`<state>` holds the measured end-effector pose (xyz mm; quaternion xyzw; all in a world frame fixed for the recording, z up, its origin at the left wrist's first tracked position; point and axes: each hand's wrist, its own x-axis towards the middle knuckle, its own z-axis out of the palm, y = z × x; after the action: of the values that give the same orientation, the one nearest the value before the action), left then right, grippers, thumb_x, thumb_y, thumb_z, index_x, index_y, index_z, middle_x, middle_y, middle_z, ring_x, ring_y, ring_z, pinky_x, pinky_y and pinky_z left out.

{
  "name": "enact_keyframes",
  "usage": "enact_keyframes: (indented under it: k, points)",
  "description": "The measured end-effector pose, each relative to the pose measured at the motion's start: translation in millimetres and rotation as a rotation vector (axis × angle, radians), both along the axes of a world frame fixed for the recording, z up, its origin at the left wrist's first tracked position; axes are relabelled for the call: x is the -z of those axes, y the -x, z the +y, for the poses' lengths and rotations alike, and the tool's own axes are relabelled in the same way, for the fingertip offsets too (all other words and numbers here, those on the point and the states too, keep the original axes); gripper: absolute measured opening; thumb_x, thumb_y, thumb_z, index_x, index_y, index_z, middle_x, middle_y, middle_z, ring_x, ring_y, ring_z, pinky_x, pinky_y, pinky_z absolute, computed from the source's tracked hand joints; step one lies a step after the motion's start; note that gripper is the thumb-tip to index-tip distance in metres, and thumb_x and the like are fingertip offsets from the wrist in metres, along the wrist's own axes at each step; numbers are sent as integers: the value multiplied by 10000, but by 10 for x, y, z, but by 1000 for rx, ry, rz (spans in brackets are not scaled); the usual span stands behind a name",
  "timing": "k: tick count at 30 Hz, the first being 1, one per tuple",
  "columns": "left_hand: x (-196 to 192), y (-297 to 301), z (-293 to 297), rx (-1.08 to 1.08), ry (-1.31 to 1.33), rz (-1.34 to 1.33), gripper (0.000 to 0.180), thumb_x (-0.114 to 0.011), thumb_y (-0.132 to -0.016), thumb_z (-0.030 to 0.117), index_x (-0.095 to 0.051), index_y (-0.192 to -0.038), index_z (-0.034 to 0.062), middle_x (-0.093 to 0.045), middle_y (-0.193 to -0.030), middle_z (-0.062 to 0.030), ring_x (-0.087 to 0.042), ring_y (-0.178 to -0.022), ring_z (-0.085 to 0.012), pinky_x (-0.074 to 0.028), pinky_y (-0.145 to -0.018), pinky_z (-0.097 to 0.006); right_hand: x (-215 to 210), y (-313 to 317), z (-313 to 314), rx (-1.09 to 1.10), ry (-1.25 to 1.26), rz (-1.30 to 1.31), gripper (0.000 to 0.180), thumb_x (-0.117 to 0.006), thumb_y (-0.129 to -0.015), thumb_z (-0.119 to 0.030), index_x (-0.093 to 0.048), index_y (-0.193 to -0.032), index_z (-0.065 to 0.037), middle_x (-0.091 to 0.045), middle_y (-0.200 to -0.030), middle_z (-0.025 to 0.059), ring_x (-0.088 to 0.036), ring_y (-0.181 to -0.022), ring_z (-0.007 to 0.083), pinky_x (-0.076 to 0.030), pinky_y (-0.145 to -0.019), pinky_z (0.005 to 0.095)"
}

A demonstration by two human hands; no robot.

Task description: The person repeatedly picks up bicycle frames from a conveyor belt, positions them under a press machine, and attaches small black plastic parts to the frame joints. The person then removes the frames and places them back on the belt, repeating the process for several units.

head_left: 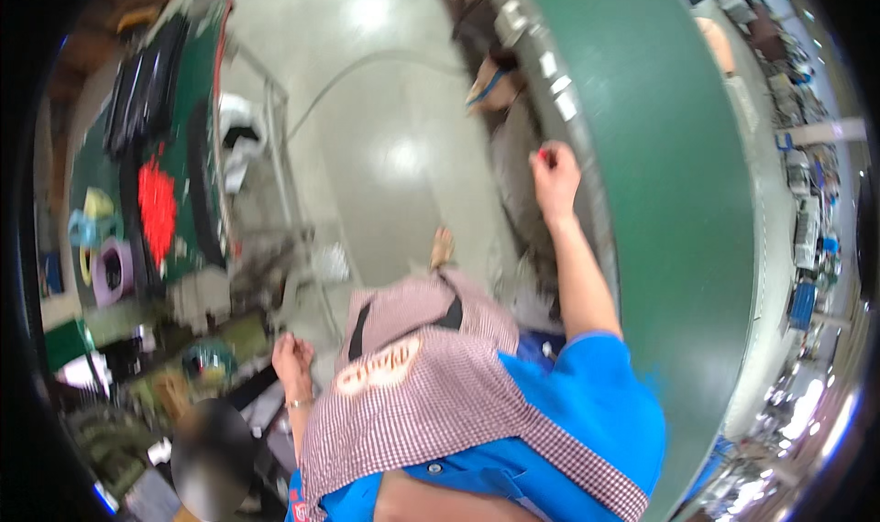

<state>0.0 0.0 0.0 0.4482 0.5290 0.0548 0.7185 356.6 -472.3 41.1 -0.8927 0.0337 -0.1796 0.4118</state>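
My right hand (555, 175) reaches out to the metal edge of a long green conveyor belt (669, 183) and pinches a small red part (544, 154) between its fingertips. My left hand (292, 356) hangs low at my side with a bracelet on the wrist. Its fingers are curled shut, and I see nothing in them. It is close to the cluttered bench (174, 247) on my left. I wear a blue shirt and a checked apron (431, 384).
The left bench holds a pile of red parts (157, 208), rolls of tape (108, 270) and black strips (142, 91). Pale glossy floor (385, 137) lies between bench and belt. Another person's sandalled foot (490, 84) shows by the belt, and a dark round stool (213, 458) stands at lower left.
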Motion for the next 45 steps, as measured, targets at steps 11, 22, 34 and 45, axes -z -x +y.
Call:
enact_keyframes:
  k: [11, 22, 34, 45]
  points:
    - [-271, -3298, -1286, 732, -253, -104, 157, -572, -919, 117, -562, -1019, -3, -591, -752, -70, -605, -612, -155, -509, -541, -280, -51, 15, -1315, 267, 249, -162, 179, -724, -738, -98, -595, -850, -47, -581, -984, 119, -502, -993, 325, -424, -867, 420]
    - [-528, -5879, -2822, 1242, -159, -249, 124, -589, -884, 70, -596, -970, -19, -607, -784, -60, -621, -660, -153, -528, -573, -292, 72, -87, -1356, 373, 181, -135, 213, -732, -693, -49, -572, -835, -45, -569, -1031, 130, -480, -1032, 343, -402, -897, 447]
    - [-709, -9615, -4287, 921, -663, -720, 584, -735, -767, 140, -453, -1255, -14, -569, -1142, -132, -563, -993, -222, -467, -878, -341, 77, -231, -1318, 732, 334, 77, 263, -732, -697, -89, -553, -887, -54, -563, -1047, 126, -477, -1032, 357, -399, -893, 468]
    - [-917, -9675, -5935, 1026, -154, -771, 512, -683, -769, 13, -378, -1180, 19, -579, -1023, -77, -534, -957, -181, -415, -894, -340, -136, -414, -1327, 858, 437, 144, 269, -763, -678, -162, -583, -859, -78, -574, -1040, 83, -511, -1029, 312, -416, -889, 443]
